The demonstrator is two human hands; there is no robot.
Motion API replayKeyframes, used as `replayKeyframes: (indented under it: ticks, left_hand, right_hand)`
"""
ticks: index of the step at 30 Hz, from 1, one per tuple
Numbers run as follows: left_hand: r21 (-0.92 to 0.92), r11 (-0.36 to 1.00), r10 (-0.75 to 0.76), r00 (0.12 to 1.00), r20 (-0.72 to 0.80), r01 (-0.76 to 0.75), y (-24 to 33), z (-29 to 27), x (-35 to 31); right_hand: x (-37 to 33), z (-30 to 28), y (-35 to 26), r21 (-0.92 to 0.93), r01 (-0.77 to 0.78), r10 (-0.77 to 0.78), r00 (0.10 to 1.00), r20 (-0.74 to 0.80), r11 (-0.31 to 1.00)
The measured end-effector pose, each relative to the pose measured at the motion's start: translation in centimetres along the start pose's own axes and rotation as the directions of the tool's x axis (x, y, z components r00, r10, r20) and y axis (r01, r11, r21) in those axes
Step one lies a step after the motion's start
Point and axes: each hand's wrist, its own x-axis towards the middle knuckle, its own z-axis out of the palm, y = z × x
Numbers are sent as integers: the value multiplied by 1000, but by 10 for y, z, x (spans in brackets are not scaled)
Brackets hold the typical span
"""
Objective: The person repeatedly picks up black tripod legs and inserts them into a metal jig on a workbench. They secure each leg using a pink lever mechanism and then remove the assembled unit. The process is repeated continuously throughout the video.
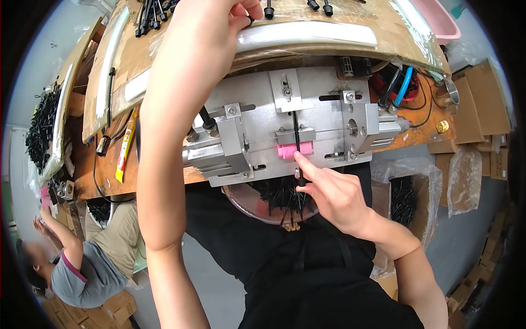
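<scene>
"Wooden bench point(430, 123) across the view, boxes point(476, 109) stacked past its right end, another person point(90, 274) seated beyond its left. What's set up at the near edge?"

"A metal fixture point(326, 123). One black rod point(297, 134) lies across its middle, running from the far bracket point(278, 97) over a pink piece point(285, 152) toward the person, its capped end by the plate's near edge."

"And the hands?"

"The right hand point(341, 198) pinches that near end, thumb by the cap, forefinger on the rod beside the pink piece. The left hand point(233, 16) is up over the far part of the cardboard sheet point(134, 57), near more black rods point(269, 11); its fingers are bent, something dark at the tips, but I can't tell whether it is gripped."

"So which step?"

"Seating the rod in the fixture, I'd judge, while the left hand sees to the supply above."

"What would the next move call for?"

"A steady right hand, I think: rod straight against the bracket, fingers clear of the side blocks point(378, 134) should those close in."
</scene>
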Motion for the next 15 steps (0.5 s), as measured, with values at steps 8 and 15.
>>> replayKeyframes:
  ticks: [8, 15]
  left_hand:
    - [-108, 978, -163, 980, 118, 176, 10, -15, -11]
    - [116, 990, 103, 970, -222, -79, 11, 1, -63]
  right_hand:
    - [134, -80, 22, -524, 116, -283, 925, -252, 844]
    - [228, -112, 32, -574, 89, 60, 970, 236, 814]
